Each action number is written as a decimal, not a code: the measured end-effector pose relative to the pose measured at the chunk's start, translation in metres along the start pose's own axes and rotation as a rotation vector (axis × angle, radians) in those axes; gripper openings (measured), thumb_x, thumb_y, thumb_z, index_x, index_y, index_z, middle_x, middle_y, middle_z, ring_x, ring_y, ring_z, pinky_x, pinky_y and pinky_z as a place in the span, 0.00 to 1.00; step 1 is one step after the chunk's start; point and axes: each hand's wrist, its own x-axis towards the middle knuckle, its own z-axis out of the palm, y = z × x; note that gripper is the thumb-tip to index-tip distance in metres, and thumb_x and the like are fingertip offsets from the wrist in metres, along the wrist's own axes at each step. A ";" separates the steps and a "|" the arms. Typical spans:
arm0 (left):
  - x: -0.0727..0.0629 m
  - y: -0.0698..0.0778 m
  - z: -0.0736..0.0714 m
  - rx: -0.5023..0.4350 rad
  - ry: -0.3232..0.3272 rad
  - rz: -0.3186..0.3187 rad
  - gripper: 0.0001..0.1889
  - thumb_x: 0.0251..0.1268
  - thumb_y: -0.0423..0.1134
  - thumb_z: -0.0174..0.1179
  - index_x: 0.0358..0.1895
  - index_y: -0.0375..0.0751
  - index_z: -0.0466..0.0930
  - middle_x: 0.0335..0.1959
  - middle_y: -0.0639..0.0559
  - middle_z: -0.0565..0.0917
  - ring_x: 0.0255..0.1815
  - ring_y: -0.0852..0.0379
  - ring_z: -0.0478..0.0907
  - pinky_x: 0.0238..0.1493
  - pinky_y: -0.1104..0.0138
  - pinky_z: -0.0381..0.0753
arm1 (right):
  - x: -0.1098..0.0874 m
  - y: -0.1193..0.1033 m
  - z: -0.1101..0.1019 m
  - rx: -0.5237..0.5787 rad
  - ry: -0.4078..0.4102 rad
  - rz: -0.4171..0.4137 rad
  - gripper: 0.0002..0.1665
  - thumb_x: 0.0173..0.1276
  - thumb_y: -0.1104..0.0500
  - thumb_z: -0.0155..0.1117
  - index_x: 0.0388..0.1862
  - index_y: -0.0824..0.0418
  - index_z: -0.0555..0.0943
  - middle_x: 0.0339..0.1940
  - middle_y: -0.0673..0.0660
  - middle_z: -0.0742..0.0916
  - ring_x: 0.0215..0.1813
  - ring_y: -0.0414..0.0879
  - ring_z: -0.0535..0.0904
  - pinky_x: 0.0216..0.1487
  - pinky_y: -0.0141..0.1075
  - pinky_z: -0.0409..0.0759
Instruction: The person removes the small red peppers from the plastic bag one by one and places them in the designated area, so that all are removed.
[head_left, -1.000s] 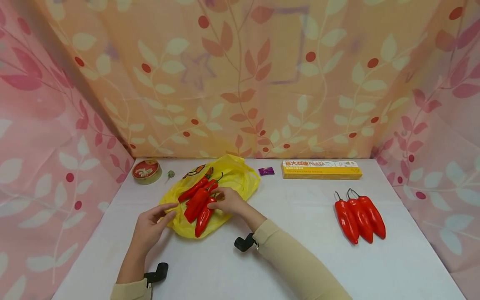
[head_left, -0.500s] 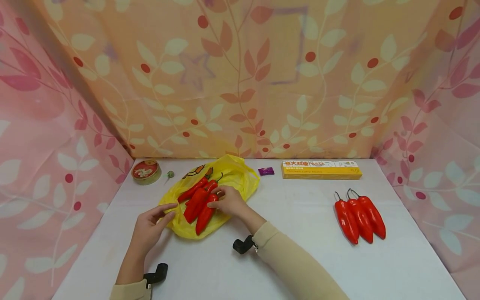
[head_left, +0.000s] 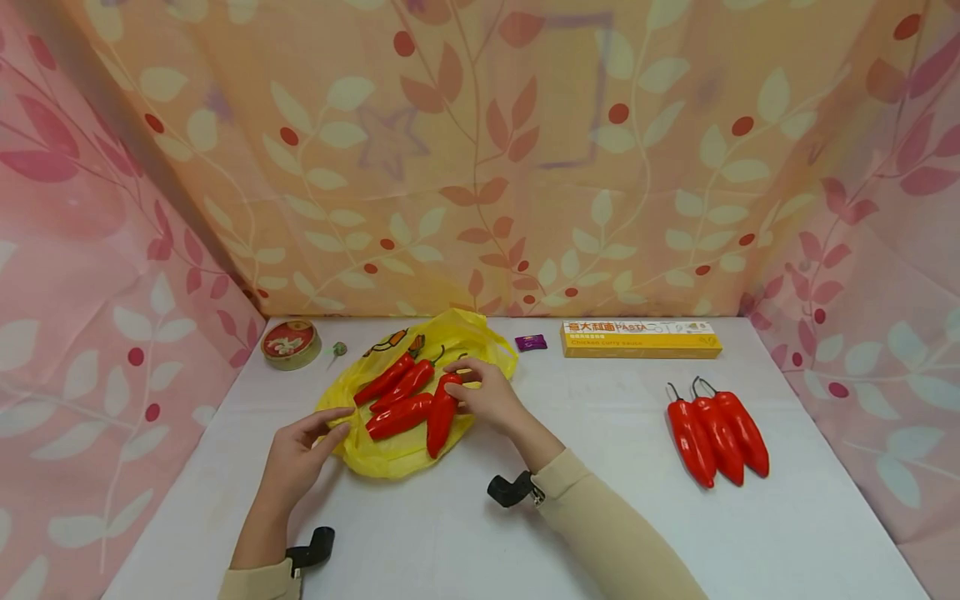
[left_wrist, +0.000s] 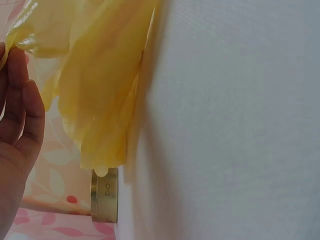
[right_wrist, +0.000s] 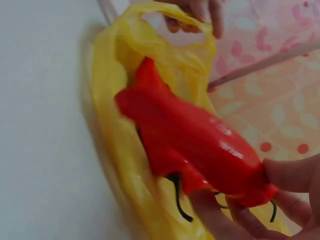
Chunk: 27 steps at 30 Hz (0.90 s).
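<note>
My right hand [head_left: 491, 396] pinches a red chili pepper [head_left: 443, 415] near its stem end, over the right part of a yellow plastic bag [head_left: 405, 461]. In the right wrist view the held chili pepper [right_wrist: 200, 137] lies across the others, thumb on one side and fingers on the other. Several more red chili peppers [head_left: 401, 416] rest on the bag to its left. My left hand [head_left: 296, 454] pinches the bag's left edge between thumb and fingers. The left wrist view has the yellow bag [left_wrist: 105, 90] hanging from those fingertips.
Three red chili peppers [head_left: 718, 437] lie side by side at the right. Along the back stand a round tin [head_left: 291, 345], a lollipop [head_left: 339, 349], a small purple packet [head_left: 531, 342] and a yellow pasta box [head_left: 642, 340]. Patterned cloth walls [head_left: 480, 167] enclose the table.
My right hand has moved right with the held chili pepper, away from the other peppers, uncovering the one beneath. The left hand stays at the bag's edge.
</note>
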 end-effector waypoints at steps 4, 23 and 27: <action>0.000 0.002 -0.001 0.008 -0.005 -0.015 0.15 0.72 0.50 0.62 0.55 0.51 0.86 0.52 0.52 0.86 0.49 0.66 0.75 0.54 0.85 0.67 | -0.006 -0.007 -0.014 -0.007 -0.019 -0.027 0.19 0.76 0.58 0.60 0.64 0.57 0.79 0.61 0.62 0.81 0.52 0.54 0.85 0.47 0.49 0.87; 0.001 -0.001 0.002 -0.021 -0.002 0.011 0.14 0.72 0.48 0.63 0.54 0.50 0.87 0.51 0.51 0.86 0.46 0.63 0.75 0.53 0.85 0.69 | -0.035 -0.009 -0.068 -0.128 -0.002 -0.069 0.22 0.76 0.48 0.61 0.66 0.48 0.77 0.59 0.56 0.82 0.54 0.53 0.81 0.49 0.43 0.86; 0.001 -0.001 0.002 -0.025 -0.003 0.004 0.14 0.72 0.48 0.63 0.55 0.50 0.87 0.52 0.51 0.86 0.47 0.63 0.75 0.53 0.85 0.69 | -0.039 -0.007 -0.081 -0.166 0.014 -0.068 0.31 0.67 0.47 0.70 0.68 0.44 0.76 0.61 0.54 0.81 0.55 0.54 0.81 0.47 0.44 0.87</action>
